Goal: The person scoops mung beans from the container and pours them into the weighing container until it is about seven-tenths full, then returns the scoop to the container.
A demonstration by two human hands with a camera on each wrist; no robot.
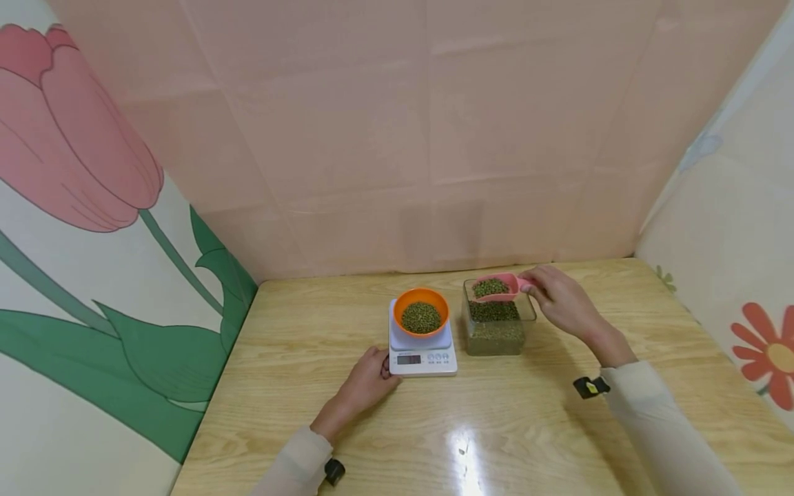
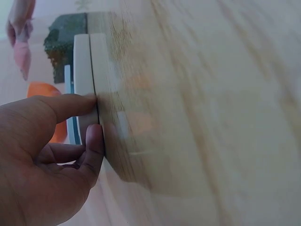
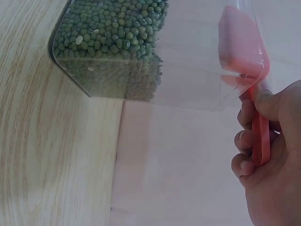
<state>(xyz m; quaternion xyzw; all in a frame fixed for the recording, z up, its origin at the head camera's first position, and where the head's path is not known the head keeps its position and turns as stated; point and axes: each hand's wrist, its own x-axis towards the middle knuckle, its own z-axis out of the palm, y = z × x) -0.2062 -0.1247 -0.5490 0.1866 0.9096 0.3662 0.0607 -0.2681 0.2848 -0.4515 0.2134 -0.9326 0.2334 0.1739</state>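
Observation:
My right hand (image 1: pixel 561 300) grips the handle of a pink scoop (image 3: pixel 261 136). Heaped with green mung beans (image 1: pixel 491 287), the scoop is held over the top of a clear plastic container (image 1: pixel 496 343) partly filled with more mung beans (image 3: pixel 108 33). To the container's left, a white digital kitchen scale (image 1: pixel 424 368) carries an orange bowl (image 1: pixel 403 301) of mung beans. My left hand (image 1: pixel 369 379) holds the scale's front left corner, thumb along the front edge and fingers bent at the side. In the left wrist view, the hand partly hides the orange bowl (image 2: pixel 42 88).
The wood-grain table (image 1: pixel 298 331) meets a pink covered wall (image 1: pixel 347 227) just behind the scale and container. Printed panels with a tulip (image 1: pixel 93 145) and a red flower (image 1: pixel 775 355) flank the table. A bright reflection lies on the tabletop at the front.

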